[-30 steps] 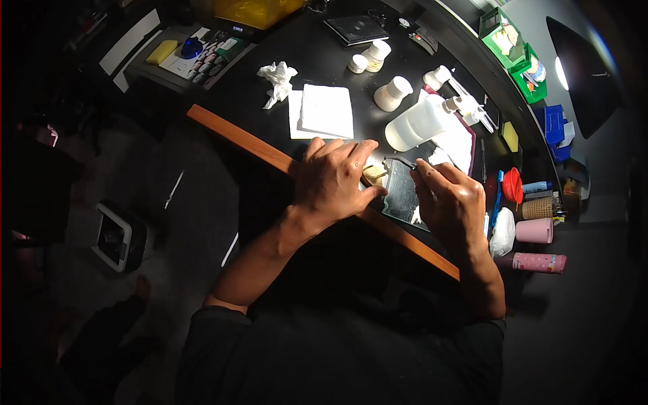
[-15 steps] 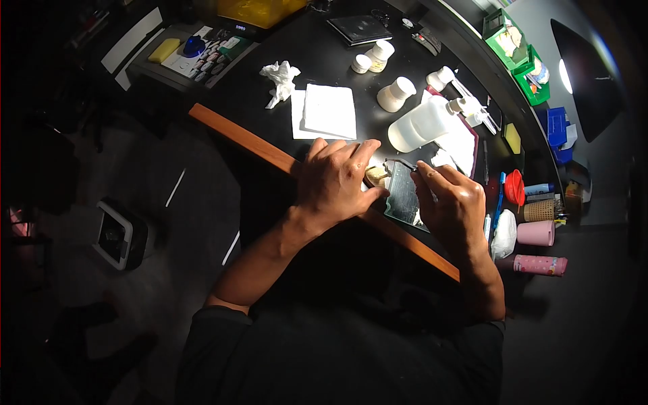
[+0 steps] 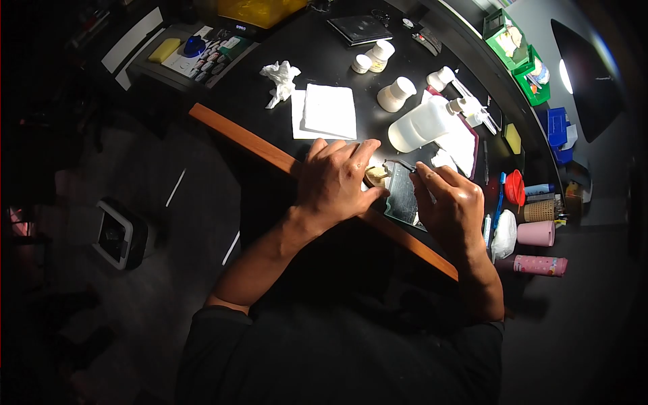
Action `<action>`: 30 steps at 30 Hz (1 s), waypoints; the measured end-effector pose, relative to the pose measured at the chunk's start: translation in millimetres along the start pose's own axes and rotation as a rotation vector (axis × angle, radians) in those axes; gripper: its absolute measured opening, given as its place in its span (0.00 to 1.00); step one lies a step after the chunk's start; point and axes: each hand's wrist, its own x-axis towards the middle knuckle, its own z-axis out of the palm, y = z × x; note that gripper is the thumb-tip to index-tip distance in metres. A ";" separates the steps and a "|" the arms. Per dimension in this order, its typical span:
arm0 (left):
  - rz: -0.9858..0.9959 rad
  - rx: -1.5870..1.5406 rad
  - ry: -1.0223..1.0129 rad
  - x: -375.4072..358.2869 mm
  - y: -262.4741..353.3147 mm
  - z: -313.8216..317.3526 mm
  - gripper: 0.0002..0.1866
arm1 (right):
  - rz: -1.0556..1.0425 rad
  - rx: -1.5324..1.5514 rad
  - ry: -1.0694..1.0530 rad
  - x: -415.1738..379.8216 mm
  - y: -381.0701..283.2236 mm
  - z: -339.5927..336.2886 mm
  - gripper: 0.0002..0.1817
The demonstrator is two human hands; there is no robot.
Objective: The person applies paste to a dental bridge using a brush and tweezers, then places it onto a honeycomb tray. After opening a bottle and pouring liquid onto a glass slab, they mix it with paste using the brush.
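As my right hand point(image 3: 453, 194) pinches a thin bent-tip tool point(image 3: 401, 162), my left hand point(image 3: 334, 179) frames a small yellow textured piece point(image 3: 375, 174).

Piece sits between left thumb and forefinger, near the wooden desk edge point(image 3: 236, 135), just beside the glass plate point(image 3: 403, 196). Risk, my judgement: too much push could make the tip skid into my left thumb; a loose hold could let the piece shift. Pose: backs of both hands up; left thumb and forefinger spread, grip hidden, cannot tell; right fingers curled, tool angled leftward.
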 end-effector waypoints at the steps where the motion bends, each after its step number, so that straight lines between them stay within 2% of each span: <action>1: 0.002 -0.003 0.001 0.0 -0.3 0.1 0.36 | -0.003 0.002 0.002 -0.2 0.2 0.4 0.10; 17: -0.005 0.017 -0.007 -0.5 -0.3 0.8 0.39 | -0.017 -0.014 -0.003 1.7 -5.4 -0.2 0.10; 30: -0.023 0.012 -0.035 -1.5 -1.9 1.5 0.39 | -0.107 -0.036 -0.015 7.3 -3.9 -0.6 0.11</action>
